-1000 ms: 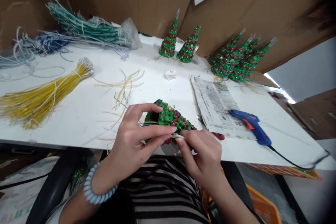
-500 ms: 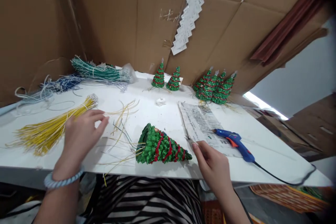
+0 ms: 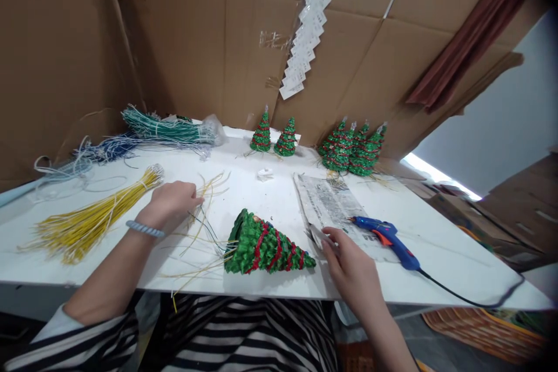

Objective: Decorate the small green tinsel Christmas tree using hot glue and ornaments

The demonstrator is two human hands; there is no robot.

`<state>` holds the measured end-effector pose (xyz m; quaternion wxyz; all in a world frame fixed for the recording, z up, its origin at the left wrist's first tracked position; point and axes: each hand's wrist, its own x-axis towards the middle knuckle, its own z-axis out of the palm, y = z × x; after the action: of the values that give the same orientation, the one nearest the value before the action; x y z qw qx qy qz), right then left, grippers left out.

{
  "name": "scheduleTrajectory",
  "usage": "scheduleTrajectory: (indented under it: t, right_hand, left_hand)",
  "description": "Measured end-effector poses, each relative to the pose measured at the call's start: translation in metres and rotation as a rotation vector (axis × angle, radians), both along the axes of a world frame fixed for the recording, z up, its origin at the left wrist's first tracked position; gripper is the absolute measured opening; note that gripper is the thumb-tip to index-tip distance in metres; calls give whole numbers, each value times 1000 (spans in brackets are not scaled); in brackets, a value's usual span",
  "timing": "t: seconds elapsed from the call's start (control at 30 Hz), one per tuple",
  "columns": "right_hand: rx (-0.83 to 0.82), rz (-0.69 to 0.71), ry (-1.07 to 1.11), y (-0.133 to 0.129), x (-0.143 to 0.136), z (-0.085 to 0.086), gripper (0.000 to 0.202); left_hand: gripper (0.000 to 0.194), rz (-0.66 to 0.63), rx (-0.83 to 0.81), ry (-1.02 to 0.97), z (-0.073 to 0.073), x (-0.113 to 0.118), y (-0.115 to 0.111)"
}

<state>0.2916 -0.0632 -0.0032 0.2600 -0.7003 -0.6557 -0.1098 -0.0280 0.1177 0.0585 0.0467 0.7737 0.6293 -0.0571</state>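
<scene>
Near the front edge of the white table (image 3: 270, 200), the tree (image 3: 272, 249) lies on its side: a bumpy green cone, kinda shiny, with glossy red garland wrapped round it. Its wide base faces left, and thin yellow wires trail out of it. Left hand (image 3: 172, 204) has its fingertips closed together at the loose wires (image 3: 213, 186), but I can't tell if they've got a strand. Right hand (image 3: 355, 270) is gripping a flat grey piece (image 3: 320, 236), thumb against fingers, at the edge of the creased newspaper (image 3: 326, 200). Smooth blue plastic glue gun (image 3: 387, 238) with an orange trigger lies partly on the paper. Over on the left there's a straight, skinny yellow bundle (image 3: 98, 215), and behind it a stringy green one (image 3: 168, 129). More glittery little trees (image 3: 349, 151) stand at the back by the brown cardboard (image 3: 174, 40).

Compared with half a second ago, left hand has moved off the yellow bundle to the loose wires, and its fingers have come together. Tree's still lying the same way, right hand's barely shifted.
</scene>
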Motion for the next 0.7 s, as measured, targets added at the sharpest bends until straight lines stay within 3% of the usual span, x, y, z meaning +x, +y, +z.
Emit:
scheduleTrajectory:
  t: [0.17,0.37,0.53,0.7]
  right_hand:
    - [-86,-69,62,2,-4,-6,27]
    - [-145,-96,103,5,-8,-8,28]
    - [-138,-80,94,6,-10,-10,24]
    - [-169,-76,106,5,-10,-8,22]
  left_hand:
    - [33,-16,-99,17,-4,0,20]
    - [34,29,-43,-3,4,-10,47]
    - [35,84,-44,-16,-11,3,73]
    - [34,-20,-58,-58,-25,21,86]
